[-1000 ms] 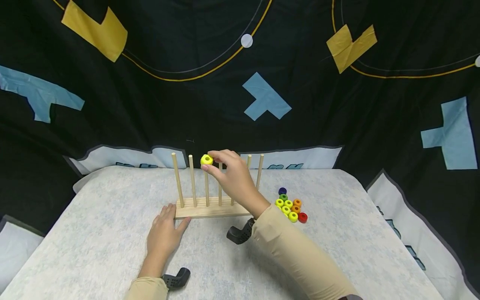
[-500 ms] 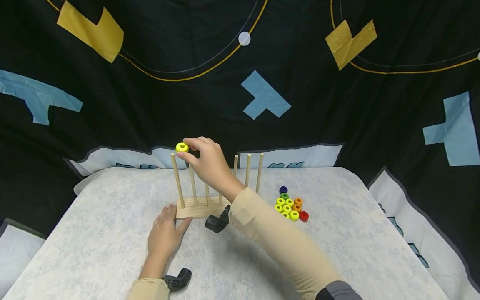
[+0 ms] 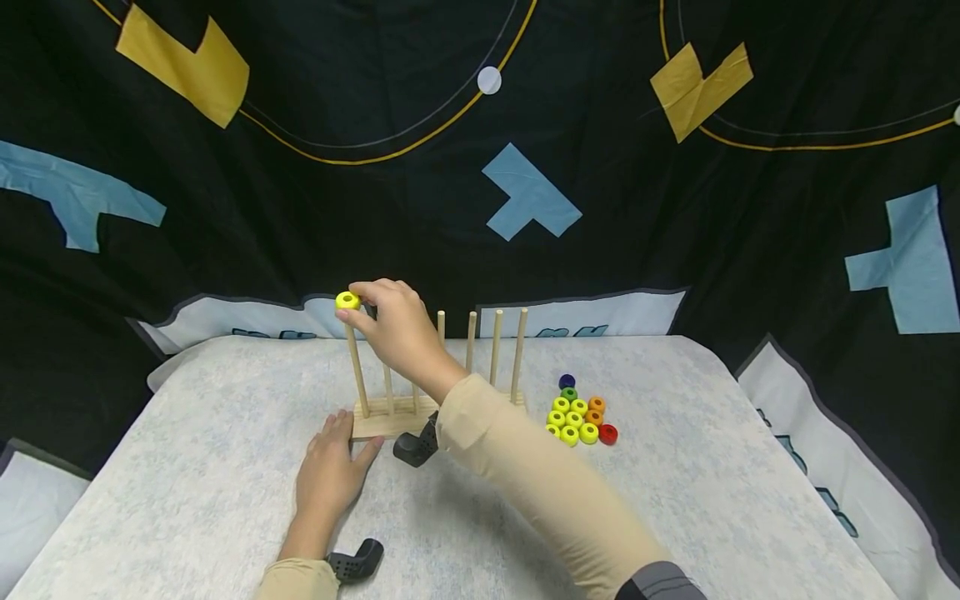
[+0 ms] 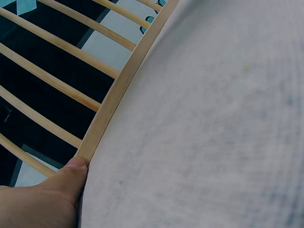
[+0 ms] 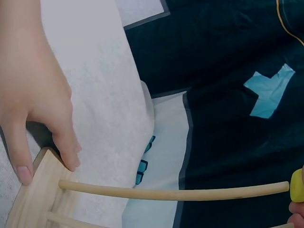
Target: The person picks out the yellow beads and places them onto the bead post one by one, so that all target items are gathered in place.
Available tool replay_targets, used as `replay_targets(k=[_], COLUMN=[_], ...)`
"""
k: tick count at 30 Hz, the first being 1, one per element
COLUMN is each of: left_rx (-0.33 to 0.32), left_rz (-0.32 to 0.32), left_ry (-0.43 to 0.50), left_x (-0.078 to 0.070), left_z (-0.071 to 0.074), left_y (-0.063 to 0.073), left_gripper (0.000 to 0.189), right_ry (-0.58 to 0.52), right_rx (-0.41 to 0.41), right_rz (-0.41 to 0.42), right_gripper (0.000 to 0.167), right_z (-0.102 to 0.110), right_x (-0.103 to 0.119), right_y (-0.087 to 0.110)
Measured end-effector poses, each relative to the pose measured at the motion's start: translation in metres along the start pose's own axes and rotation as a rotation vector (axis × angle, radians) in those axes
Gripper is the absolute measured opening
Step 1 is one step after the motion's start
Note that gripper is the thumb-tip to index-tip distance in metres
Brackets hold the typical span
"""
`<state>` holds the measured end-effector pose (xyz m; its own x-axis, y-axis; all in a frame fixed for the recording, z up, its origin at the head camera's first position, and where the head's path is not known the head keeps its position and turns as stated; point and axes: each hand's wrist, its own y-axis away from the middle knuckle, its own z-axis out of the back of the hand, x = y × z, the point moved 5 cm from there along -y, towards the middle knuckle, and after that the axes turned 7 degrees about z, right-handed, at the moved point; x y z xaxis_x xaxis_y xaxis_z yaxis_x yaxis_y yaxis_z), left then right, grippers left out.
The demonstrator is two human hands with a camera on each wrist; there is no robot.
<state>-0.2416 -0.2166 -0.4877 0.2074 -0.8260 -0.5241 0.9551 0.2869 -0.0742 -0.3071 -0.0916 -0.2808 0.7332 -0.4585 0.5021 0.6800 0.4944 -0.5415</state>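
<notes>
My right hand (image 3: 401, 329) pinches a yellow bead (image 3: 347, 302) between thumb and fingertips at the top of the leftmost peg (image 3: 356, 371). In the right wrist view the yellow bead (image 5: 297, 186) sits right at the peg's tip; whether the tip has entered its hole cannot be told. That peg belongs to a wooden peg stand (image 3: 378, 428) with several upright rods. My left hand (image 3: 327, 479) grips the stand's left end. Its thumb (image 4: 69, 180) lies along the front edge, and in the right wrist view the fingers reach over the other side.
Right of the stand lies a cluster of beads: several yellow beads (image 3: 575, 418), orange beads (image 3: 595, 410), one red bead (image 3: 607, 434), one green bead (image 3: 569, 393) and one dark blue bead (image 3: 567, 381). A pale cloth covers the table (image 3: 210, 467); a black curtain (image 3: 405, 225) hangs behind.
My right hand has carried the yellow bead leftward across the pegs, rising and then lowering slightly onto the leftmost peg's top. The left hand has stayed on the stand.
</notes>
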Motion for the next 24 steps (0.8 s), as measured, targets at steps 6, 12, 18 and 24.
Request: replay_targets(k=[6,12,18,24], left_rx=[-0.023,-0.019,-0.002,-0.010], left_rz=[-0.005,0.000,0.001,-0.001], left_ry=[0.001,0.001,-0.006,-0.002], left_x=[0.0013,0.0025,0.0026,0.0024], left_z=[-0.0015,-0.0034,-0.0042,-0.0021], left_y=[0.0002,-0.0015,-0.0016,-0.0013], left_gripper=[0.076,0.076,0.079,0.077], right_ry=[0.051,0.079,0.119,0.175], right_rx=[0.016,0.033,0.068,0.084], right_rz=[0.026,0.030,0.027,0.050], right_gripper=[0.042,0.042,0.044,0.044], right_z=[-0.0046,-0.0057,-0.0082,-0.0097], right_x=[0.0006,0.0010,0.0010,0.0027], right_y=[-0.0005,-0.0014,-0.0017,-0.0017])
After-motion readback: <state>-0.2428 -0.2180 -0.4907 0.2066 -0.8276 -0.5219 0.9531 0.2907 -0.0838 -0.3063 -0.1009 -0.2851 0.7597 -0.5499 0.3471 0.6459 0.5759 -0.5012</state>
